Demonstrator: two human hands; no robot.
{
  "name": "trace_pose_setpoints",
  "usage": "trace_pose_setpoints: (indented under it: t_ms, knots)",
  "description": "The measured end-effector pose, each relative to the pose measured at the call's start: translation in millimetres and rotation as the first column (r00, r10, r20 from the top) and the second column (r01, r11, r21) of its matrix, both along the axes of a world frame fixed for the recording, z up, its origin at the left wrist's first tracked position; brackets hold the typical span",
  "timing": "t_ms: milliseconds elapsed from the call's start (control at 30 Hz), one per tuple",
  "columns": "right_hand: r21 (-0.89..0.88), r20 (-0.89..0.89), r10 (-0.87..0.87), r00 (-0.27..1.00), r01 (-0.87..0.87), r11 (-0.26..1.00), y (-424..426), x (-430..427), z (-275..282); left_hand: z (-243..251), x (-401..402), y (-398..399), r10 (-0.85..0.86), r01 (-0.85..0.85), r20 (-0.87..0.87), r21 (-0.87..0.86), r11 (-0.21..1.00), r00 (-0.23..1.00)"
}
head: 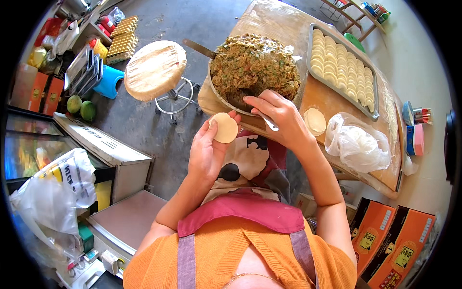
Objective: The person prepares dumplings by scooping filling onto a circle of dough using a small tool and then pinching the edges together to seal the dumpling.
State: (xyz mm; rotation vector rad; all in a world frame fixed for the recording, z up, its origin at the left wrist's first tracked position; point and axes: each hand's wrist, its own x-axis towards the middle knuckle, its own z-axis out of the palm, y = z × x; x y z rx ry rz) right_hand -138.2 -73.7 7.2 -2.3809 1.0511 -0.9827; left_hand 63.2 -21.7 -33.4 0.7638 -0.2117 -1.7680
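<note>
My left hand (207, 153) holds a round dough wrapper (226, 128) flat across the fingers, with the thumb on its edge. My right hand (279, 115) grips the white handle of a spoon or spatula (269, 122). The far end of that tool is sunk in the near side of a heaped chopped filling (256, 65), flecked with green. A wide metal bowl (216, 94) holds the filling, and a flat metal blade (198, 48) sticks out over its left rim. Right of my right hand, a small pile of wrappers (314, 122) lies on the wooden table (267, 18).
A metal tray (377, 108) with rows of folded dumplings stands on the table's right side. Nearer me sits a clear plastic bag (357, 142) with something white inside. A round stool (155, 70) is left of the bowl. Orange-and-black boxes (397, 245) stand low at right; a glass-topped freezer (108, 141) is at left.
</note>
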Motion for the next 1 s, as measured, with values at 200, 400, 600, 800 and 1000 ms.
trace_pose_setpoints:
  t_ms: [200, 400, 600, 800, 1000]
  knots:
    - [0.138, -0.015, -0.067, 0.998, 0.068, 0.988, 5, 2, 1, -9, 2, -1, -0.004, 0.003, -0.022, -0.020, 1.000, 1.000]
    - [0.364, 0.161, -0.265, 0.951, 0.192, 0.912, 11, -1, 5, -7, 5, 2, 0.002, -0.002, -0.017, -0.009, 1.000, 1.000]
    - [0.671, 0.491, -0.545, 0.679, 0.104, 0.734, 16, 3, 5, -4, 8, 5, -0.005, 0.006, -0.092, 0.015, 1.000, 0.996]
    - [0.516, 0.426, -0.482, 0.766, 0.232, 0.824, 18, 12, 9, 1, 8, 7, 0.013, -0.014, -0.020, -0.028, 1.000, 1.000]
    - [0.682, 0.611, -0.547, 0.572, -0.030, 0.731, 28, 4, 28, 14, 10, 9, -0.037, 0.031, -0.040, -0.146, 0.989, 0.999]
